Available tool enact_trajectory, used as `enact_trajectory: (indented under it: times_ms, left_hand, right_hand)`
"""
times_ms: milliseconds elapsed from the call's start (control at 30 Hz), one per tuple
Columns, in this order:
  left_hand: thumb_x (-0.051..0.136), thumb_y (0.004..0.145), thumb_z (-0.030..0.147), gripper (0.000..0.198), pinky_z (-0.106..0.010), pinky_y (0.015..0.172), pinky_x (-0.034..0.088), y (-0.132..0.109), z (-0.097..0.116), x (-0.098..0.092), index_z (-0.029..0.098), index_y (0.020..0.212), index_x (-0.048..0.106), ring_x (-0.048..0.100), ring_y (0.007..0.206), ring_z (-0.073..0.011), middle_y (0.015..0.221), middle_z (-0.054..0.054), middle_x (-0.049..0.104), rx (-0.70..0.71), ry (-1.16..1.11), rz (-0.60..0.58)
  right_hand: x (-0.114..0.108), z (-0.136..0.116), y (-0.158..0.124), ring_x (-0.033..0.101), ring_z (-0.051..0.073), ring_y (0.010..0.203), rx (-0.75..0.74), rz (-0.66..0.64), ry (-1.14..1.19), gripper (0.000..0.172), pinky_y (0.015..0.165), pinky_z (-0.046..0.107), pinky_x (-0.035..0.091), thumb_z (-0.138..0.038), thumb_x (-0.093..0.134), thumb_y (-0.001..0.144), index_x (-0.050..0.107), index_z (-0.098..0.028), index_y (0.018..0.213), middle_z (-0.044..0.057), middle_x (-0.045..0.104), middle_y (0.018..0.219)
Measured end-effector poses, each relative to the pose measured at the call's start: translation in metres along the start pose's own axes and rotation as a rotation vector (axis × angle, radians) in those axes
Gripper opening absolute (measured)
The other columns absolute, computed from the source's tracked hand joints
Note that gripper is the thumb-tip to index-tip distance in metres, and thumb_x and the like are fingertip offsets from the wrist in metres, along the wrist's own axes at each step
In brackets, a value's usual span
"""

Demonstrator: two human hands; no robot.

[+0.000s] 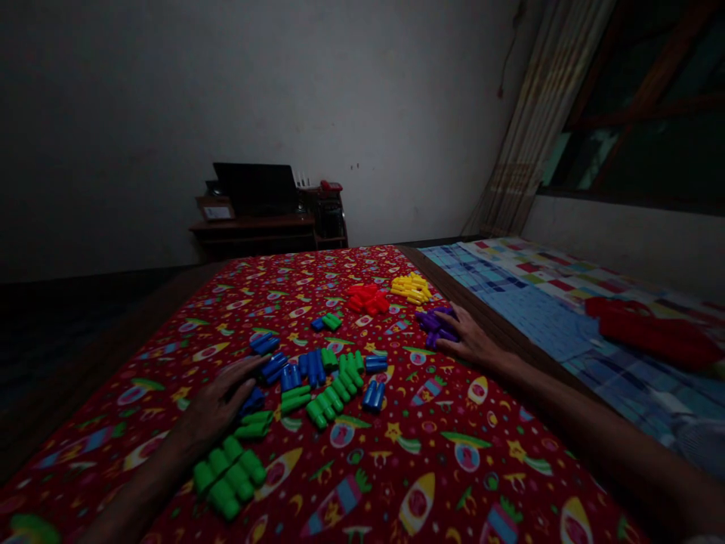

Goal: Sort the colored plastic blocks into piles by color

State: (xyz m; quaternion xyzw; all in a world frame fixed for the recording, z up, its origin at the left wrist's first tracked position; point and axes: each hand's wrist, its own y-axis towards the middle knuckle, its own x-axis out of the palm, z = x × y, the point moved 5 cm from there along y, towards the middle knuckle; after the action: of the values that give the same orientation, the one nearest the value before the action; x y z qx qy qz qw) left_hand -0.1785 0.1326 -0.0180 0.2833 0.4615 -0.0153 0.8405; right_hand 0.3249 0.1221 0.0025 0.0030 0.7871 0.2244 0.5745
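My left hand [218,404] lies flat, fingers stretched out, on the red patterned sheet [430,453], its fingertips touching blue blocks [300,372] in a mixed heap of blue and green blocks [334,389]. More green blocks [229,476] sit beside my left wrist. My right hand [467,338] reaches to the sheet's right edge, fingers spread over a small pile of purple blocks [433,325]. Beyond lie a red pile [368,299] and a yellow pile [411,288].
A checked blue quilt [544,302] with a red object [651,332] on it lies to the right. A dark desk [260,227] carrying a laptop stands against the far wall. A curtain [538,113] hangs by a window at right.
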Motion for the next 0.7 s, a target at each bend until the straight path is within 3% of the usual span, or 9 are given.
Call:
enact_trajectory:
  times_ms: [167,300,500,633,700]
  left_hand:
    - [0.036,0.087,0.064,0.058,-0.037,0.099,0.049,0.001,0.003,-0.001,0.025,0.121,0.063,0.062,0.114,-0.0252,0.126,-0.007,0.065,0.01,0.01,0.006]
    - [0.036,0.087,0.064,0.059,-0.038,0.099,0.049,0.002,0.003,0.0,0.024,0.121,0.063,0.062,0.115,-0.0253,0.126,-0.007,0.065,0.01,-0.004,0.012]
    - [0.035,0.085,0.065,0.06,-0.037,0.097,0.05,0.004,0.007,-0.003,0.023,0.117,0.066,0.063,0.112,-0.0254,0.123,-0.008,0.067,0.008,0.009,0.005]
    - [0.038,0.086,0.062,0.056,-0.037,0.096,0.051,0.005,0.009,-0.005,0.024,0.117,0.066,0.064,0.111,-0.0249,0.123,-0.007,0.067,0.004,0.022,0.001]
    - [0.04,0.086,0.061,0.054,-0.037,0.096,0.051,0.005,0.008,-0.005,0.025,0.117,0.066,0.064,0.11,-0.0245,0.122,-0.007,0.067,0.006,0.017,0.01]
  right_hand:
    - [0.006,-0.005,0.013,0.037,0.032,0.134,-0.044,0.055,-0.004,0.056,0.108,0.054,0.033,-0.049,0.057,0.085,0.053,-0.023,0.135,0.016,0.039,0.145]
    - [0.004,-0.007,0.015,0.038,0.032,0.133,-0.033,0.049,-0.035,0.055,0.107,0.053,0.034,-0.049,0.056,0.086,0.054,-0.023,0.134,0.016,0.042,0.143]
    - [-0.013,-0.017,0.034,0.037,0.029,0.135,0.055,0.091,-0.131,0.049,0.109,0.047,0.032,-0.046,0.047,0.092,0.055,-0.02,0.133,0.015,0.043,0.145]
    - [-0.015,-0.024,0.063,0.062,0.023,0.105,0.163,-0.056,-0.116,0.041,0.091,0.033,0.045,-0.041,0.04,0.096,0.068,-0.016,0.113,0.013,0.068,0.114]
    - [-0.014,-0.023,0.074,0.066,0.022,0.092,0.246,-0.146,-0.125,0.039,0.081,0.028,0.047,-0.04,0.041,0.095,0.071,-0.017,0.105,0.011,0.072,0.1]
